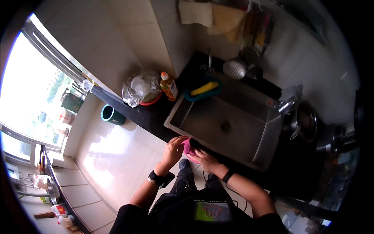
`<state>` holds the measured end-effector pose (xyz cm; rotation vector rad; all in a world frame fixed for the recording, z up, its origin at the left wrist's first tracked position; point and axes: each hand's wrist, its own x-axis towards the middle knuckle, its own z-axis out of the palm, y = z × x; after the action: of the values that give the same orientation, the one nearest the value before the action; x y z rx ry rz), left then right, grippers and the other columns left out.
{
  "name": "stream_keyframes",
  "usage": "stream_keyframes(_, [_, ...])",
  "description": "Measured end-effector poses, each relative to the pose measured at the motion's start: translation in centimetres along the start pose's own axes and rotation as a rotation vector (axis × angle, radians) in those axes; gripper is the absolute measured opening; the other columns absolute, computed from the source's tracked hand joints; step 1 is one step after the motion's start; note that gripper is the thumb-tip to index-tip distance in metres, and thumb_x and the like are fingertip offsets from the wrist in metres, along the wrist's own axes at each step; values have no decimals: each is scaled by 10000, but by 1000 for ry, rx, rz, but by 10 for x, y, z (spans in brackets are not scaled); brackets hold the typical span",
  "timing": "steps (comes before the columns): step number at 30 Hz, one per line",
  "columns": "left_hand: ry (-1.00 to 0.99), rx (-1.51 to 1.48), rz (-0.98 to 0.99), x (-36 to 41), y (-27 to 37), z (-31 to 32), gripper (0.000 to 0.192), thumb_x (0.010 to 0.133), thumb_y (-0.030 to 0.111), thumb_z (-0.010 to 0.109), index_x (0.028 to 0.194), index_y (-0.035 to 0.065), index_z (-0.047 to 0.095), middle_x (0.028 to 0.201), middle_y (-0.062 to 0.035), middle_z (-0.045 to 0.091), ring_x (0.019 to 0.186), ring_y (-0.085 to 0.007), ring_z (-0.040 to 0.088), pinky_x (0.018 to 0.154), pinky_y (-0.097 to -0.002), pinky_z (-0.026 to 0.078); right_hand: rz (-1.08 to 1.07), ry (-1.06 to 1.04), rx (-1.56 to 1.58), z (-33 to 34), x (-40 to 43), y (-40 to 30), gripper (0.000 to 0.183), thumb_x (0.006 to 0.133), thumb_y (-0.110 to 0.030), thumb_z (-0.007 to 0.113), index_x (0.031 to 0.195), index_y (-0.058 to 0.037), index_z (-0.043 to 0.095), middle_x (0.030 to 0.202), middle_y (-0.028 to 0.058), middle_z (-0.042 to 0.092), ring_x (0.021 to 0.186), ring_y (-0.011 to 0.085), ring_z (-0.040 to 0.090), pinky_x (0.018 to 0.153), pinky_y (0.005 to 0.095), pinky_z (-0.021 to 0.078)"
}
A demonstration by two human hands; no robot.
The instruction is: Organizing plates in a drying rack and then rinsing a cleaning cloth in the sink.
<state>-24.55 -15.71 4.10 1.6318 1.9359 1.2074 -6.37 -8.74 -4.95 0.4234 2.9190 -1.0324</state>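
Note:
A pink cloth point(189, 147) is between my two hands at the front edge of the black countertop point(152, 118), beside the sink's front left part. My left hand point(172, 150) holds the cloth from the left, its fingers reaching over the top. From the right, my right hand point(206, 160) has its fingers spread along the cloth's lower part. Just beyond is a stainless steel sink point(201, 122) with its drain point(225, 126) visible. A blue-rimmed holder point(190, 97) with a yellow item point(204, 88) sits at the sink's far left corner.
Left of the sink stand an orange-capped bottle point(169, 87) and a red bowl point(152, 100) with clear plastic bags point(143, 84). A faucet point(287, 103) and a pot point(306, 121) are on the right. A teal bin point(113, 114) stands on the floor. Cables hang near my legs.

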Motion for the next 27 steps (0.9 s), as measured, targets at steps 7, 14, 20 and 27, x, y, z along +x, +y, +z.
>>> stream_keyframes(7, [115,-16,-80,-20,-45,-73,286,742,-74,551,1004,17,618,998,-142,638,931,-316,607,816,-355,480,33,105,-21,35,140,-55,484,818,-110,460,1302,-131,446,1370,284,310,1237,451,345,993,434,363])
stream_keyframes(14, [236,-41,-242,-45,-120,-123,286,758,-91,535,1000,25,636,945,-125,654,844,-229,646,749,-313,507,212,180,-248,28,272,-85,552,837,-99,439,1362,-247,357,1394,169,321,1220,371,381,950,430,401])
stream_keyframes(20, [132,-63,-244,-30,-123,-127,240,777,-58,546,983,24,640,931,-120,662,787,-216,654,708,-299,513,324,432,-124,20,257,-41,422,859,-115,404,1263,-212,484,1299,162,430,1092,336,492,846,434,443])
stream_keyframes(27, [-47,-113,-69,7,-129,-80,199,774,-11,560,949,33,644,884,-135,663,715,-248,654,637,-307,516,580,503,240,-13,144,18,468,782,-4,474,1240,-95,501,1122,229,546,1023,381,541,871,377,443])
